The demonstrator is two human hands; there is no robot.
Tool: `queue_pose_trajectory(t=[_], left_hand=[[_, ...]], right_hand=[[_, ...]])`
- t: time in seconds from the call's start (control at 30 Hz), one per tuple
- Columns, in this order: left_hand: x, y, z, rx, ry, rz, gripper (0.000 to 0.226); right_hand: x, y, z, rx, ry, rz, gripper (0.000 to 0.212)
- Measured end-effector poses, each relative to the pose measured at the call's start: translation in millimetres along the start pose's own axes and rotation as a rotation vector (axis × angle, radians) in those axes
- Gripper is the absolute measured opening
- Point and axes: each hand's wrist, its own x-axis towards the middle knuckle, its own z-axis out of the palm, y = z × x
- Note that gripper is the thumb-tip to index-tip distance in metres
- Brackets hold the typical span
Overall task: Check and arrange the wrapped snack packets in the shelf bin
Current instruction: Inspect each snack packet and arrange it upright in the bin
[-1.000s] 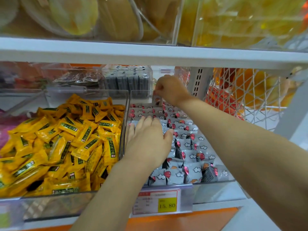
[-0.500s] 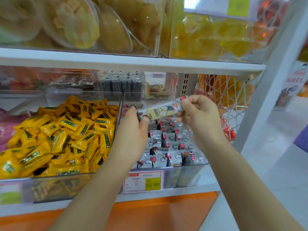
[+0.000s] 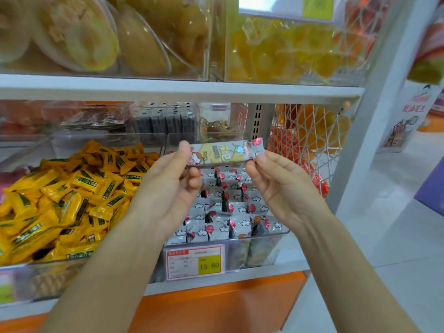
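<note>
Head view: both hands hold a packet (image 3: 222, 153) above price tag (image 3: 195, 262) "15.80".

Packet (image 3: 222, 152): one second earlier it was down among the rows at the back of the clear bin (image 3: 262, 236); half a second earlier it was lifted out, tilted, above the bin. It was now held level and stretched flat, printed face (yellow and white, cartoon figures) toward the camera.

Right hand (image 3: 281, 186): was reaching into the bin's far end; now raised, pinching the packet's right crimped end.

Left hand (image 3: 170, 186): was lying palm-down on the packets; now raised, thumb and fingers gripping the packet's left end.
</note>
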Motion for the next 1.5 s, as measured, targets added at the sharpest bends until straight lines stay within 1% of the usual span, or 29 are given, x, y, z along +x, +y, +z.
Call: queue_pose_trajectory(t=[0.07, 0.1, 0.23, 0.37, 0.47, 0.53, 0.6, 0.63, 0.73, 0.83, 0.93, 1.0, 1.07, 1.1, 1.17, 1.2, 1.23, 1.3, 1.33, 1.43, 1.5], left_hand=[[1, 0, 0, -0.107, 0.011, -0.049, 0.018], [1, 0, 1, -0.122, 0.013, -0.058, 0.018], [0, -3, 1, -0.045, 0.028, -0.039, 0.019], [-2, -3, 2, -0.123, 0.058, -0.076, 0.009], [-1, -2, 2, -0.191, 0.046, -0.110, 0.008], [-1, -2, 1, -0.183, 0.010, -0.114, 0.011], [0, 0, -3, -0.108, -0.037, -0.097, 0.017], [0, 1, -5, -0.062, -0.053, -0.084, 0.020], [3, 2, -9, 0.075, -0.102, -0.037, 0.021], [2, 1, -7, 0.140, -0.136, 0.034, 0.026], [0, 1, -5, 0.213, -0.154, 0.086, 0.023], [-2, 0, -5, 0.313, -0.155, 0.131, 0.018], [-2, -3, -5, 0.417, -0.151, 0.200, 0.015], [-2, -4, -6, 0.458, -0.144, 0.231, 0.016], [-1, -5, -6, 0.529, -0.136, 0.271, 0.021], [-1, -5, -6, 0.554, -0.139, 0.283, 0.024], [-1, -5, -6, 0.574, -0.144, 0.294, 0.027], [-1, -5, -5, 0.639, -0.145, 0.335, 0.032], [-1, -5, -6, 0.689, -0.142, 0.363, 0.033], [-4, -3, -5, 0.802, -0.146, 0.438, 0.037], [-5, -1, -4, 0.860, -0.157, 0.480, 0.036]], right_hand=[[1, -1, 0, 0.053, 0.024, 0.018, 0.008], [1, -1, 0, 0.074, 0.032, 0.025, 0.008], [2, -2, 0, 0.140, 0.055, 0.045, 0.010], [1, -2, 0, 0.182, 0.067, 0.056, 0.019], [1, -3, -1, 0.199, 0.079, 0.061, 0.014], [0, -5, -3, 0.148, 0.076, 0.049, 0.009], [0, -5, -5, -0.002, 0.079, 0.002, 0.009], [0, -6, -6, -0.095, 0.077, -0.041, 0.013], [1, -4, -8, -0.363, 0.086, -0.196, 0.031], [2, -2, -8, -0.521, 0.138, -0.267, 0.031], [3, -1, -7, -0.557, 0.200, -0.293, 0.034], [3, -1, -9, -0.584, 0.222, -0.296, 0.038], [3, -1, -8, -0.550, 0.230, -0.283, 0.039], [3, -2, -6, -0.492, 0.225, -0.269, 0.038], [2, -5, -4, -0.365, 0.184, -0.232, 0.026], [1, -5, -5, -0.355, 0.154, -0.227, 0.022], [1, -4, -6, -0.425, 0.129, -0.235, 0.020], [-1, -2, -8, -0.685, 0.110, -0.290, 0.023], [-2, -1, -8, -0.771, 0.095, -0.320, 0.027], [-4, 2, -6, -0.860, 0.028, -0.346, 0.034], [-4, 3, -5, -0.885, 0.037, -0.346, 0.032]])
